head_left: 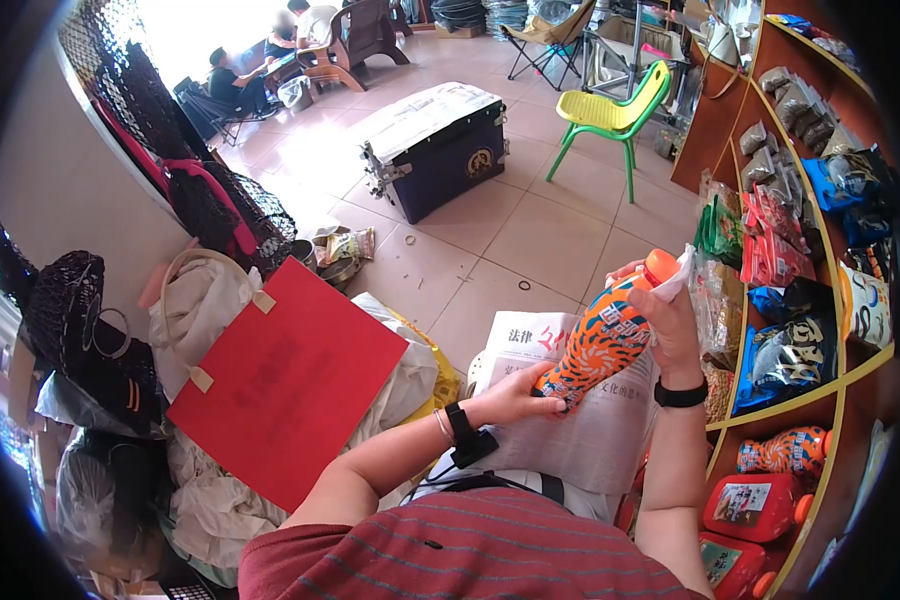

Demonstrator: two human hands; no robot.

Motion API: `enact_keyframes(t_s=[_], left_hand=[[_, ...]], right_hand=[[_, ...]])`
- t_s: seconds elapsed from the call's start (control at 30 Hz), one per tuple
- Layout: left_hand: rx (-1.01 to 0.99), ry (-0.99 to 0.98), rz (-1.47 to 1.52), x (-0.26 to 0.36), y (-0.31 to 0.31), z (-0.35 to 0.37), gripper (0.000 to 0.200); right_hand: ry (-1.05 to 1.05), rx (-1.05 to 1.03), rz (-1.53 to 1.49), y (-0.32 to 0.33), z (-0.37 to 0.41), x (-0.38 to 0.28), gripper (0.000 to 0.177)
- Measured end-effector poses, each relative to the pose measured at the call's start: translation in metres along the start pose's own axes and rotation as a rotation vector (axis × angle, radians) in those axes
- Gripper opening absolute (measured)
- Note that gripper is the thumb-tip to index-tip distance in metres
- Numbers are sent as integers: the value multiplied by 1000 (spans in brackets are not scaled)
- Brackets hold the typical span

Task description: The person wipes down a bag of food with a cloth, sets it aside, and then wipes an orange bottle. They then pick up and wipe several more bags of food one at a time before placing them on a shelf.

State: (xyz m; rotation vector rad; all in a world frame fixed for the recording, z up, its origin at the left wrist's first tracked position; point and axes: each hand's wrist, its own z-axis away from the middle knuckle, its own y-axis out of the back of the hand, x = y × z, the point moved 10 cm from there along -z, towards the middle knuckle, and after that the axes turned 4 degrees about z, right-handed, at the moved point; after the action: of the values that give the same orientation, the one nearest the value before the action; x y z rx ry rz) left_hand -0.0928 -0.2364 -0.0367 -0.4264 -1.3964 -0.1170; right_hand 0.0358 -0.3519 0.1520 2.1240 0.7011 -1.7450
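An orange bottle (602, 345) with dark blue swirls, white lettering and an orange cap (661, 266) is tilted in front of me, cap end up and to the right. My left hand (515, 396) grips it near the base, thumb along the lower side. Up by the neck, my right hand (673, 318) presses a thin white cloth (682, 275) against the bottle, its fingers wrapped round the far side. Beneath the bottle a printed newspaper (610, 440) lies across my lap.
To my right stands a wooden shelf (838, 385) with packaged goods, a similar orange bottle (782, 452) and red jugs (755, 507). A red bag (290, 385) lies on the left. Ahead are a dark case (445, 165), a yellow-green chair (610, 110) and seated people (240, 85).
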Motion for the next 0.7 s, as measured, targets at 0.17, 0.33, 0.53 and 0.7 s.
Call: enact_keyframes(t_s=[0.17,0.33,0.53,0.7], left_hand=[[10,-18,16,2,-1,0,67],[-3,-49,-10,7,-1,0,67],[-19,-56,79,6,-3,-1,67],[-40,-56,130,8,-5,0,67]], right_hand=[[133,16,-191,-8,14,8,65],[104,-35,-188,-18,28,22,73],[58,-46,-223,-21,33,48,70],[16,-32,-241,-21,38,68,64]])
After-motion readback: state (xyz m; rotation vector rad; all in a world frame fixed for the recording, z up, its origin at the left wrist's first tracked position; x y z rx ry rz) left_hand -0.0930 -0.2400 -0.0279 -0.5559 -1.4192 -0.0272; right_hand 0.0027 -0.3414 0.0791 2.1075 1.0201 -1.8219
